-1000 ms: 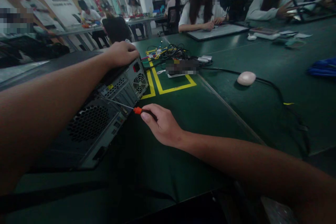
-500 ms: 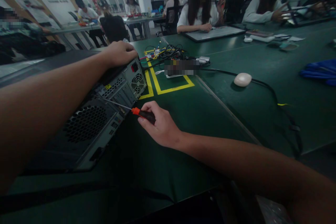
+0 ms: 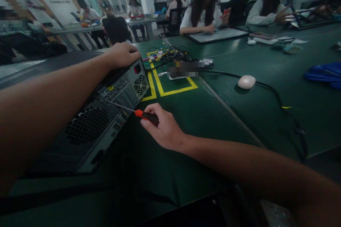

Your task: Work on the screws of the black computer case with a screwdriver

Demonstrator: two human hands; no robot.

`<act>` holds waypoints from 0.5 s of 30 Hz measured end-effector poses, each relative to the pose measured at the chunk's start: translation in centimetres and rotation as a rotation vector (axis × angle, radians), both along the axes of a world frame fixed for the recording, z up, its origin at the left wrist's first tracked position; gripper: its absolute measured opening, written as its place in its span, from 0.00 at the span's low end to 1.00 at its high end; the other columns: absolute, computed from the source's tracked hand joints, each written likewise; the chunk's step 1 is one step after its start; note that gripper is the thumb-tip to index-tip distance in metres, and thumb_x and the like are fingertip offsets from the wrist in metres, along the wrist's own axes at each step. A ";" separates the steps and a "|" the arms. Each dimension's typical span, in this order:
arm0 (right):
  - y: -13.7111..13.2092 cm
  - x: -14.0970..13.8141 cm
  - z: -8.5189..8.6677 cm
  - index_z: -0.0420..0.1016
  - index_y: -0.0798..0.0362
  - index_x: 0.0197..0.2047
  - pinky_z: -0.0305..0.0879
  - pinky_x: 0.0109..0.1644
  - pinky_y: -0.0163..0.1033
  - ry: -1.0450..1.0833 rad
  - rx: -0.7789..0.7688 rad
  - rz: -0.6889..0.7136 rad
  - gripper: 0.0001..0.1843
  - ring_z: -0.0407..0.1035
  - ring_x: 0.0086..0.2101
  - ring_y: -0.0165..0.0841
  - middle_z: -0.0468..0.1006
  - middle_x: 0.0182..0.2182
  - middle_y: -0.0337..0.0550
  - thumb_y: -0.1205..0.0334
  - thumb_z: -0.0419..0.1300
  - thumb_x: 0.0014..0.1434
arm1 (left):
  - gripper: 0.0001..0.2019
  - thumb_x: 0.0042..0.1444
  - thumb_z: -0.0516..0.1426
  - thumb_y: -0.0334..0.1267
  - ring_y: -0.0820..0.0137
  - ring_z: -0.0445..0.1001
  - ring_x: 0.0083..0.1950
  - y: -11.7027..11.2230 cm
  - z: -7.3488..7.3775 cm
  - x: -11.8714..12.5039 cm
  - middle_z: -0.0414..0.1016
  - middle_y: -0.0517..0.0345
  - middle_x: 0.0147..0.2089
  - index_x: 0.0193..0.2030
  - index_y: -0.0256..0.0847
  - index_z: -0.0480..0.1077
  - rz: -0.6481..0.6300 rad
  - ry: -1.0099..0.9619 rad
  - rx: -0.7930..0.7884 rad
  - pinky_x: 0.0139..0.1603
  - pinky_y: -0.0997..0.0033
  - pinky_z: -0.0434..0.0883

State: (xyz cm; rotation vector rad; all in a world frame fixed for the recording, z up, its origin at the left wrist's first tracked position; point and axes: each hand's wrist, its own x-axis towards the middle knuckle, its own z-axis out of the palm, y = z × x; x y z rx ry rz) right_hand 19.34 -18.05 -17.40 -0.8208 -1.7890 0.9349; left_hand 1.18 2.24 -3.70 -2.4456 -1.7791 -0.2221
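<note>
green tabletop (image 3: 213,117), perforated metal case (image 3: 106,124) — slim screwdriver (image 3: 139,113)

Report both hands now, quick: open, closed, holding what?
Left hand: resting on the computer case; open or closed can't be told.
Right hand: closed around the screwdriver.

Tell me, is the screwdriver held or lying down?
Held: the right hand grips the screwdriver by its handle, with the shaft pointing toward the computer case.
</note>
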 end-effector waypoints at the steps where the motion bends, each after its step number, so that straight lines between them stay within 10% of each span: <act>1: 0.0 0.0 0.0 0.67 0.49 0.49 0.67 0.45 0.44 -0.005 0.002 -0.001 0.10 0.71 0.36 0.35 0.77 0.40 0.41 0.56 0.60 0.68 | 0.30 0.68 0.47 0.48 0.49 0.77 0.60 0.0 0.0 0.0 0.81 0.37 0.58 0.60 0.29 0.80 -0.007 0.000 0.007 0.61 0.52 0.70; 15: 0.0 0.1 0.0 0.68 0.50 0.49 0.66 0.45 0.42 -0.010 0.023 0.006 0.11 0.70 0.36 0.34 0.76 0.39 0.40 0.53 0.60 0.69 | 0.31 0.68 0.46 0.50 0.51 0.76 0.61 -0.4 0.1 0.2 0.81 0.38 0.59 0.61 0.29 0.79 0.008 0.009 0.000 0.63 0.55 0.69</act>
